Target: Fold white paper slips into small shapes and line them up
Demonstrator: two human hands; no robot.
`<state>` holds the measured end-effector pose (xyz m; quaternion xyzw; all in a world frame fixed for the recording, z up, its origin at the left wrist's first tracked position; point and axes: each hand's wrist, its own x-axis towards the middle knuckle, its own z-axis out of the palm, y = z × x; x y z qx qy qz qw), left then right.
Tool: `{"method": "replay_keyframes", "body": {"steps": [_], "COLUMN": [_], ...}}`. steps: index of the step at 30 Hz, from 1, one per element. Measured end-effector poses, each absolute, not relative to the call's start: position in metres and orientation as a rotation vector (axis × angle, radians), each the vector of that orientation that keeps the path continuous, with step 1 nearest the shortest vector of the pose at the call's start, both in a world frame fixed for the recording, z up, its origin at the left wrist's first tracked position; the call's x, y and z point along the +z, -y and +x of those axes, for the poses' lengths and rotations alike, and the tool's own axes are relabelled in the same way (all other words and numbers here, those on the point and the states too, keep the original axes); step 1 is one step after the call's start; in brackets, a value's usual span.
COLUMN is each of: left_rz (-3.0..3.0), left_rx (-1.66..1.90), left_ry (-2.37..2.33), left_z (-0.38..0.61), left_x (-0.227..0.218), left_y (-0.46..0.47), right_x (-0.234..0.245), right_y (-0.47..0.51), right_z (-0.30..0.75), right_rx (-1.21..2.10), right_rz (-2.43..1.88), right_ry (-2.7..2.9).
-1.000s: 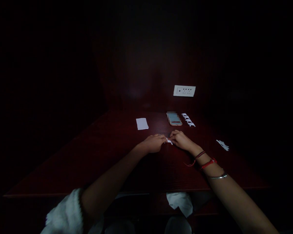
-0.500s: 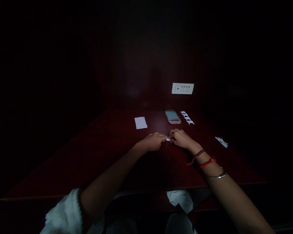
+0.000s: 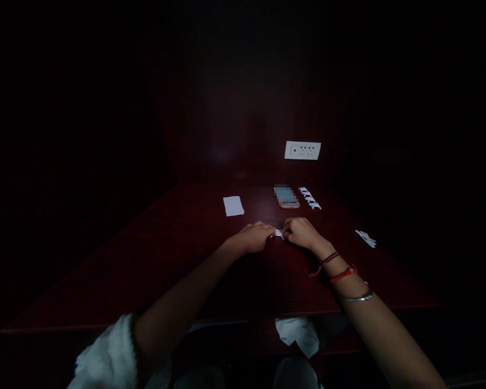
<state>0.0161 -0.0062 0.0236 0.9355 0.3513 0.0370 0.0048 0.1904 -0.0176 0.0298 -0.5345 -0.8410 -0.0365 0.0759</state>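
Paper strip [image 3: 278,233], small and white, is pinched at opposite ends by left hand [image 3: 254,237] and right hand [image 3: 302,233]; rectangular white paper [image 3: 233,206] lies farther left, beyond the left hand.

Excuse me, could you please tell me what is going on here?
A person has both hands at a small piece of white paper on a dark red table, the left hand at one end and the right hand at the other. Farther back lie some white sheets, a phone and a row of paper pieces. Thin paper strips lie off to the right.
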Motion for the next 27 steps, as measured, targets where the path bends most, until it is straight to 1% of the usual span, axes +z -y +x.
{"method": "replay_keyframes", "body": {"steps": [4, 8, 15, 23, 27], "left_rz": [2.92, 2.921, 2.944, 2.921, 2.932], "left_rx": [0.114, 0.133, 0.159, 0.118, 0.135], "left_ry": [-1.115, -1.103, -1.107, -1.135, -1.142], "left_z": [0.017, 0.016, 0.017, 0.018, 0.016], "left_x": [0.026, 0.026, 0.023, 0.023, 0.022], "left_y": [0.008, 0.008, 0.007, 0.01, 0.009], "right_x": [0.025, 0.024, 0.033, 0.039, 0.04], "right_y": [0.014, 0.013, 0.022, 0.028, 0.029], "right_z": [0.193, 0.194, 0.192, 0.194, 0.201], "right_rx": [-0.053, -0.081, -0.274, -0.273, -0.24], "right_rz": [-1.512, -1.42, -1.509, -1.581, -1.548], "right_ry": [2.491, 2.545, 2.649, 2.672, 2.664]}}
